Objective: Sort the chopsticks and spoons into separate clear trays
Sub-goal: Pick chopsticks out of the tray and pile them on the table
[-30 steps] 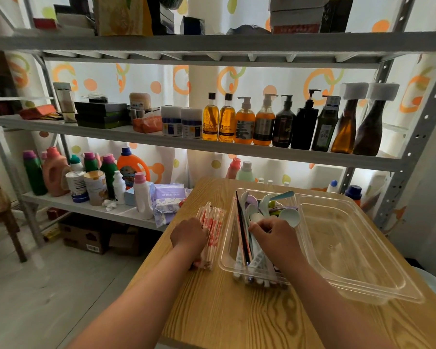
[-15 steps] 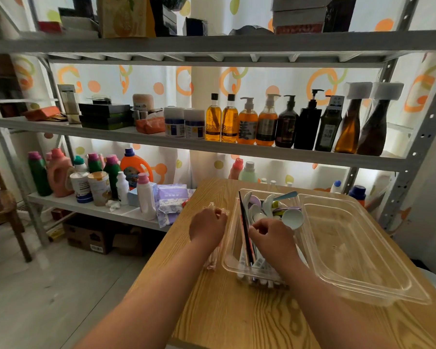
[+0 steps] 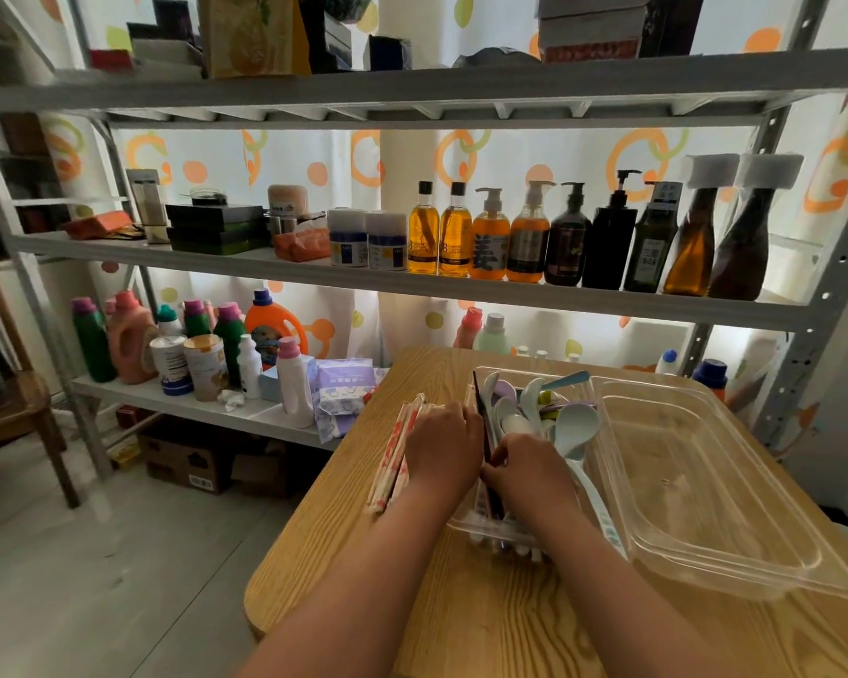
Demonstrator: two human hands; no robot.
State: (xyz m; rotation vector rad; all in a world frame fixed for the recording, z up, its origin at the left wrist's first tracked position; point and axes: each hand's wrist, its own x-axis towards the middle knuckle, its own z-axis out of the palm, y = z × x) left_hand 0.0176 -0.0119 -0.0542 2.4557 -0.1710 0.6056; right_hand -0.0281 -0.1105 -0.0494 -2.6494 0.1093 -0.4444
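A clear tray (image 3: 534,373) on the wooden table holds several pastel spoons (image 3: 576,423), black chopsticks (image 3: 485,423) along its left wall and wrapped ones at its near end. My right hand (image 3: 527,474) is inside this tray, fingers curled and pinching the black chopsticks near their middle. A pile of paper-wrapped chopsticks (image 3: 392,455) lies on the table left of the tray. My left hand (image 3: 444,447) sits knuckles-up over the pile's right side, against the tray's left wall; its fingertips are hidden. A second, larger clear tray (image 3: 715,486) to the right has nothing in it.
The table (image 3: 461,619) has a rounded near-left corner with floor below it. A metal shelf unit (image 3: 412,286) with bottles, jars and detergent stands right behind the table. A wooden chair (image 3: 16,408) is at the far left.
My left hand rose from the near part of the wrapped pile, went forward, then settled beside the tray's left wall. My right hand stayed in the tray and closed on the black chopsticks.
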